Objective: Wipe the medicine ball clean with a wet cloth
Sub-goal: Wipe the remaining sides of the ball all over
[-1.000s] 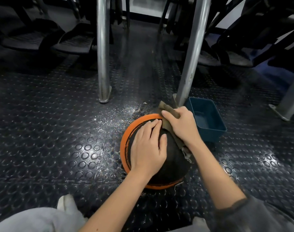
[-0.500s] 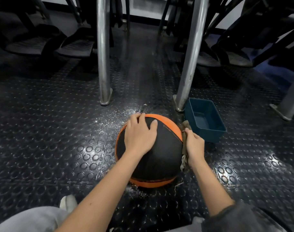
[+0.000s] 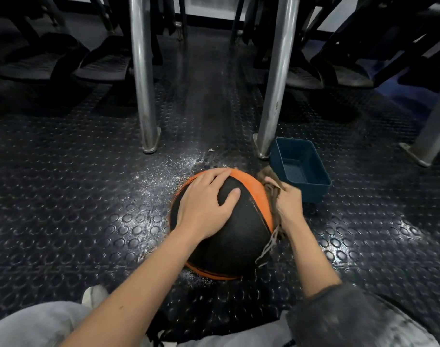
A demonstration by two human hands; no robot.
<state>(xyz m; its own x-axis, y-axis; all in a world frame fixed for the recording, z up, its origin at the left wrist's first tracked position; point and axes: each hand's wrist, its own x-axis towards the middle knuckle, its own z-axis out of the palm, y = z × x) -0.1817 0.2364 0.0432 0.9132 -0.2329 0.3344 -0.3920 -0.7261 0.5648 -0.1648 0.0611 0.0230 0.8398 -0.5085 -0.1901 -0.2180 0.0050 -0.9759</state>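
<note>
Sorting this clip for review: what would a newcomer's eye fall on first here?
The black and orange ball stands out at centre on the dark studded floor, with the left hand spread flat on top of it. The right hand holds a frayed brown cloth against the ball's right side. Just beyond that hand sits a blue tub, next to the foot of a shiny metal post.

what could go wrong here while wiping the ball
The ball sits on a damp-looking floor, steadied only by the left hand; a hard wipe could roll it away.
The right hand holds the cloth against the ball's side right beside the blue tub; a wide stroke could knock it.
</note>
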